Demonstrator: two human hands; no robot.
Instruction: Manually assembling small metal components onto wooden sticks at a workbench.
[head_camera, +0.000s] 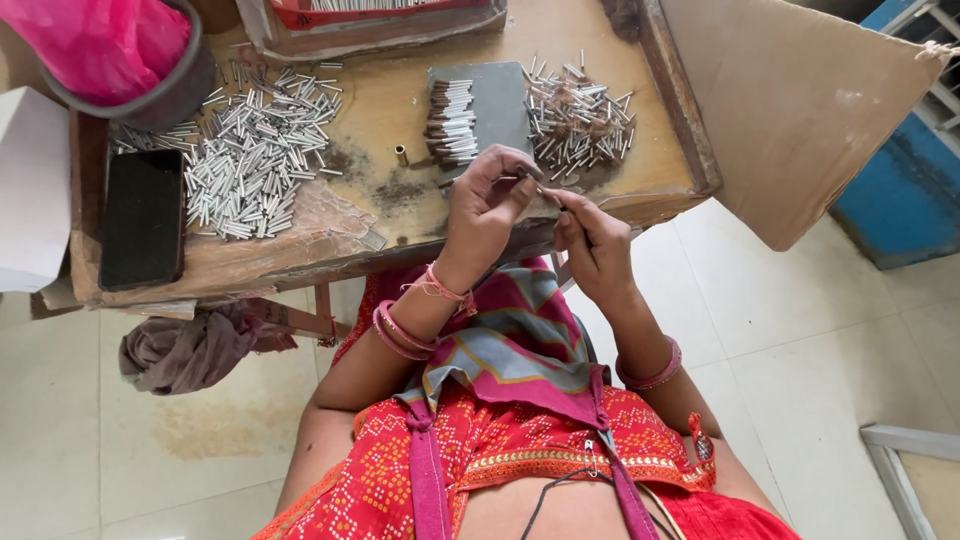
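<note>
Left hand (487, 205) and right hand (592, 240) both pinch one thin metal tube (545, 193) between fingertips. Sorted tube stack (452, 122) just beyond left hand, loose tube pile (578, 122) beyond right.

Left hand (487, 200) and right hand (592, 240) pinch a thin metal tube (545, 189) above the wooden table (400, 100).

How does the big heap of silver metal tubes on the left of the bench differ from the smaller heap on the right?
The left heap of silver tubes is wider and plain bright silver; the right heap of tubes is smaller and mixed with brown pieces. The left heap lies beside a black phone, the right one beside a grey slab. Both lie loose and jumbled on the wooden bench.
</note>
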